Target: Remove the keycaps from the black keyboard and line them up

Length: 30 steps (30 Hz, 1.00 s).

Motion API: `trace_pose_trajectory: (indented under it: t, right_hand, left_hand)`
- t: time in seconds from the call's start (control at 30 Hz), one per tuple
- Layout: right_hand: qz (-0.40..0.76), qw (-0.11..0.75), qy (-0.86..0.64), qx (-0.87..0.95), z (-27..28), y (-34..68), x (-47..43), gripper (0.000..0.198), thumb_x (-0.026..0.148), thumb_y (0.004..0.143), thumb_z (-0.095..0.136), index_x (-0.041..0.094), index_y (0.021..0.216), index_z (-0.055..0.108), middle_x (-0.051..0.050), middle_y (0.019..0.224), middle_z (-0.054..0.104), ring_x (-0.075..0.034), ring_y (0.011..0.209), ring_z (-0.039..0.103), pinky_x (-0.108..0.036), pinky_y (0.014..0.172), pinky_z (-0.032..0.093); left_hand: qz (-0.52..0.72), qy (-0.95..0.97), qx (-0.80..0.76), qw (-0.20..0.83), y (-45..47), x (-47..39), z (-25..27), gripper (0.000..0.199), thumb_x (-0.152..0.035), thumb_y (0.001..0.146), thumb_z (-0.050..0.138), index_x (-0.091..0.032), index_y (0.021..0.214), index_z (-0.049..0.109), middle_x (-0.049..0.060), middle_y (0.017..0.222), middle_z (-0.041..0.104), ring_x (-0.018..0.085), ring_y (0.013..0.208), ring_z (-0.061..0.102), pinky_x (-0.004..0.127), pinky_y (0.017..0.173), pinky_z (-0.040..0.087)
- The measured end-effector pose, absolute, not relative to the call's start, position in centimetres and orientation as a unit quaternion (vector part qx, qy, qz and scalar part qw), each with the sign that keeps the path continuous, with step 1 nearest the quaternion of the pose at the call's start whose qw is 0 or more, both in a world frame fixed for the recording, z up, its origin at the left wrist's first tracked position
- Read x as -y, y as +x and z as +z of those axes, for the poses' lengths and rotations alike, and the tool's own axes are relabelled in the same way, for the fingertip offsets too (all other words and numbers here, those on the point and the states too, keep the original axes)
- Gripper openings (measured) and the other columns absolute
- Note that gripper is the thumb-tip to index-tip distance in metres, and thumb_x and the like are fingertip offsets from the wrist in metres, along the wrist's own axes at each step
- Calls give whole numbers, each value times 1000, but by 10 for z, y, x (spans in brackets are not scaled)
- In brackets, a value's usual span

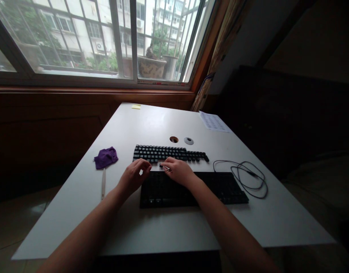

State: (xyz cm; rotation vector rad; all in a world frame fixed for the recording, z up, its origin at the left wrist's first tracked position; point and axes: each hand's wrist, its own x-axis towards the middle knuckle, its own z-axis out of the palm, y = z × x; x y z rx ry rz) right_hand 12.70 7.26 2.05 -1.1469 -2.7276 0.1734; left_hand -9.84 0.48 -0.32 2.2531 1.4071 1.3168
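Note:
A black keyboard base [220, 185] lies on the white table, with a few keycaps visible at its lower left. Beyond it, rows of loose black keycaps [154, 152] are laid out in keyboard order. My left hand [134, 175] is over the base's upper left corner, thumb and forefinger curled together; anything between the tips is too small to make out. Just right of it, my right hand [178, 170] reaches over the base's far edge. Its fingers close on a dark keycap [161, 165], and a thin shiny wire-like piece [167, 169] shows under them.
A purple cloth [106, 157] and a pale stick [103, 184] lie at the left. A black cable [260, 178] coils on the right. Behind the keycaps are a cable hole [173, 139] and its round grey cover [188, 141]. Printed paper [214, 122] and yellow notes [136, 107] lie farther back.

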Motion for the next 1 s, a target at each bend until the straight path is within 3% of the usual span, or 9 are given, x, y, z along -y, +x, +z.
trace_pose_trajectory:
  t: [1.0]
  right_hand:
    - [50,64,-416,906,19,116,-79,34,33,96,46,30,126,63,-2,127,62,-19,103,65,-27,87,50]
  left_hand:
    - [426,760,-479,106,-98,-4,-8,8,-23,95,51,-19,90,56,2,82,60,14,74,57,28,71,48]
